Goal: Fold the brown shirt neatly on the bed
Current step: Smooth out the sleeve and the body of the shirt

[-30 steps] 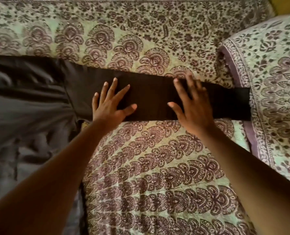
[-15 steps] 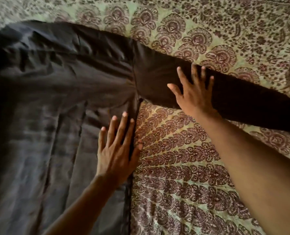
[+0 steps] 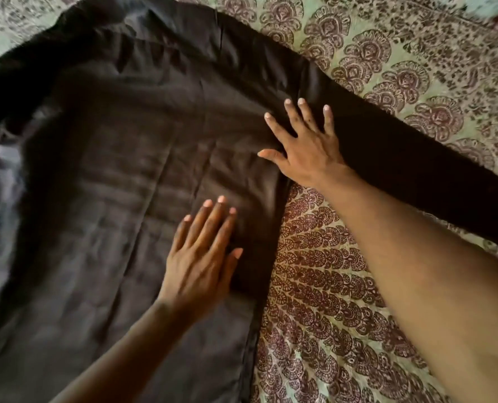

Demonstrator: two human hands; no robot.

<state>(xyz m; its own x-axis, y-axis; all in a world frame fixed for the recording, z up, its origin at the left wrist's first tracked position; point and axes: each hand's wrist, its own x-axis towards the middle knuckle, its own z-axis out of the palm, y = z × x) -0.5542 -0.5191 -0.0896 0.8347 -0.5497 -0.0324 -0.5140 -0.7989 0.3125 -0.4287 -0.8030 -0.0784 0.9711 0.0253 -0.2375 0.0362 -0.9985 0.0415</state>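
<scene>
The brown shirt lies spread flat on the bed, its body filling the left half of the view. One long sleeve stretches out to the right. My left hand rests flat on the shirt's body near its right side edge, fingers apart, holding nothing. My right hand lies flat with spread fingers where the sleeve joins the body. The collar end at the upper left is dark and hard to make out.
A green bedsheet with a maroon paisley print covers the bed under and around the shirt. A bare stretch of sheet shows between my two forearms and above the sleeve at the upper right.
Both hands have slid left from the sleeve onto the shirt: the left onto the body, the right to the sleeve joint. The view has swung left, so the pillow is out of sight.
</scene>
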